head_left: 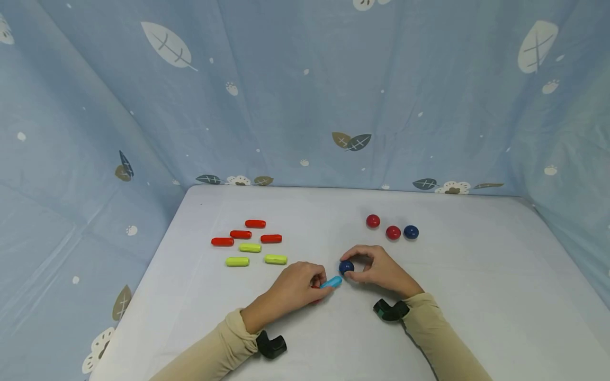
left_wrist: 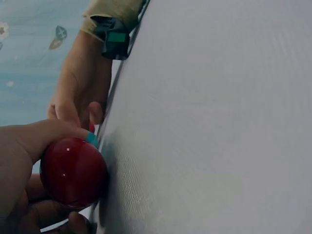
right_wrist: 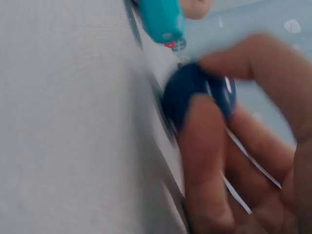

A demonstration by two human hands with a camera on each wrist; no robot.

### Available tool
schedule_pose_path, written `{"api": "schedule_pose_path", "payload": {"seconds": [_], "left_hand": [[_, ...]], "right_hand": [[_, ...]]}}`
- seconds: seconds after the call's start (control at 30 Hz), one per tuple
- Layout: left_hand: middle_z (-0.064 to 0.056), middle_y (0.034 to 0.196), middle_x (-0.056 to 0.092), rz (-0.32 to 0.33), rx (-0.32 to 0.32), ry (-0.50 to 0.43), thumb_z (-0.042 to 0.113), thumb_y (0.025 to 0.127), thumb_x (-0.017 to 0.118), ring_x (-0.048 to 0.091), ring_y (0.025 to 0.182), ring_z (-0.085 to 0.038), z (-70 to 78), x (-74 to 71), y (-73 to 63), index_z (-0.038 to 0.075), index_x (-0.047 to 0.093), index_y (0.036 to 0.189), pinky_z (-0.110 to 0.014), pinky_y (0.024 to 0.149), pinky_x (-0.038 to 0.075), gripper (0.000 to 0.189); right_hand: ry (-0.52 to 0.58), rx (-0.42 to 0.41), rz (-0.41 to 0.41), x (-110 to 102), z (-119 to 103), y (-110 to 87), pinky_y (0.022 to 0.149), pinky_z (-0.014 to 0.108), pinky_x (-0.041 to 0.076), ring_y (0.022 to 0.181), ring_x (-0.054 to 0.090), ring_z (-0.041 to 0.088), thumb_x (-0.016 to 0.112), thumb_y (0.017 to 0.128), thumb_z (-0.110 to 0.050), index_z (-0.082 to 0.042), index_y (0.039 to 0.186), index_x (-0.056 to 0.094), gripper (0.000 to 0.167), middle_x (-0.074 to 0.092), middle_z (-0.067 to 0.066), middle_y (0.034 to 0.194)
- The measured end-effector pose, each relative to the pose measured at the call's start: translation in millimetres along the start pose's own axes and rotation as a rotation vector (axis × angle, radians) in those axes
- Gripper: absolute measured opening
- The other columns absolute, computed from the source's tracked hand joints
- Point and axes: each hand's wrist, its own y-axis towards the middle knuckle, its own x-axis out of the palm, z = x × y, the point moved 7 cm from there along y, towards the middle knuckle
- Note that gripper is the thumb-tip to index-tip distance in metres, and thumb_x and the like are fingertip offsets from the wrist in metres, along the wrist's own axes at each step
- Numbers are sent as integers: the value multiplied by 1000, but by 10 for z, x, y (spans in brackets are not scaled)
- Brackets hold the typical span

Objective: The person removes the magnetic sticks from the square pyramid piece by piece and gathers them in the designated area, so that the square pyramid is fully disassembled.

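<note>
Near the middle of the table, my left hand (head_left: pixel 296 286) holds a glossy red ball (left_wrist: pixel 73 171) between thumb and fingers. A short light-blue stick (head_left: pixel 332 282) pokes out past the thumb, its inner end hidden by that hand. My right hand (head_left: pixel 381 269) pinches a dark blue ball (head_left: pixel 346 268) between thumb and fingers, low over the white cloth. The stick's free end points towards this blue ball, a small gap apart. In the right wrist view the light-blue stick (right_wrist: pixel 162 19) shows beyond the dark blue ball (right_wrist: pixel 183 92).
Left of the hands lie several red sticks (head_left: pixel 271 238) and three yellow-green sticks (head_left: pixel 250 247). At the back right sit two red balls (head_left: pixel 393 233) and a dark blue ball (head_left: pixel 411 232). A blue patterned curtain (head_left: pixel 305 106) hangs behind the white table (head_left: pixel 476 296).
</note>
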Motion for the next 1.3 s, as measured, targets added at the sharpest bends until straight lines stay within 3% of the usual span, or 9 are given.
{"api": "schedule_pose_path", "payload": {"seconds": [0.13, 0.27, 0.43, 0.57, 0.67, 0.83, 1.07, 1.17, 1.3], "left_hand": [[16, 62, 53, -7, 10, 9, 38, 94, 74, 47, 62, 1, 9, 10, -8, 23, 64, 75, -18, 59, 38, 26], [16, 63, 53, -7, 5, -5, 36, 93, 74, 47, 63, 1, -4, 16, -7, 23, 63, 75, -18, 60, 39, 25], [16, 64, 55, -23, -8, -36, 35, 92, 76, 49, 63, 0, -26, 26, -11, 23, 64, 76, -19, 61, 40, 24], [16, 65, 56, -27, -19, -54, 35, 91, 76, 50, 65, 0, -34, 24, -7, 23, 65, 77, -19, 61, 40, 22], [16, 66, 56, -30, -18, -61, 35, 91, 76, 50, 67, 0, -33, 21, -8, 23, 64, 78, -18, 62, 40, 22], [17, 66, 55, -33, -11, -66, 35, 91, 76, 49, 69, 0, -34, 16, -16, 23, 63, 77, -19, 64, 40, 22], [17, 66, 55, -29, -2, -71, 35, 91, 76, 49, 68, 0, -37, 15, -16, 24, 62, 76, -19, 64, 40, 23], [16, 67, 55, -26, -4, -70, 34, 91, 76, 49, 69, 0, -37, 11, -16, 24, 62, 77, -19, 64, 40, 23], [16, 67, 54, -22, -3, -59, 34, 90, 76, 49, 69, 0, -30, 3, -17, 24, 62, 77, -18, 64, 39, 22]], "right_hand": [[-15, 2, 39, -33, 12, 9, 95, 20, 52, 112, 64, 11, 83, 86, -13, -20, 113, 74, 29, 74, -2, 116], [14, 18, 23, -26, 19, 8, 77, 25, 59, 112, 62, 17, 83, 87, -16, -17, 115, 74, 30, 73, 3, 120], [29, 53, 27, -115, 24, -18, 73, 30, 61, 111, 64, 16, 84, 88, -22, -17, 118, 75, 32, 73, 5, 122], [26, 52, 108, -417, 2, -95, 70, 36, 63, 104, 68, 11, 83, 88, -20, -15, 120, 74, 33, 72, 8, 122], [0, 68, 213, -749, 23, -219, 71, 34, 62, 98, 70, 12, 82, 90, -22, -14, 120, 74, 32, 73, 6, 119], [-22, 148, 388, -1221, 168, -482, 76, 31, 62, 98, 72, 14, 77, 94, -30, -12, 129, 71, 40, 72, -11, 117], [-70, 283, 549, -1598, 453, -772, 74, 26, 61, 98, 67, -4, 72, 97, -41, -10, 138, 66, 52, 64, -29, 115], [-109, 318, 572, -1672, 532, -831, 72, 23, 60, 93, 67, -5, 71, 97, -42, -7, 139, 64, 55, 65, -25, 116], [-146, 371, 557, -1680, 625, -851, 70, 20, 59, 89, 64, -9, 72, 97, -44, -5, 139, 64, 58, 69, 4, 130]]}}
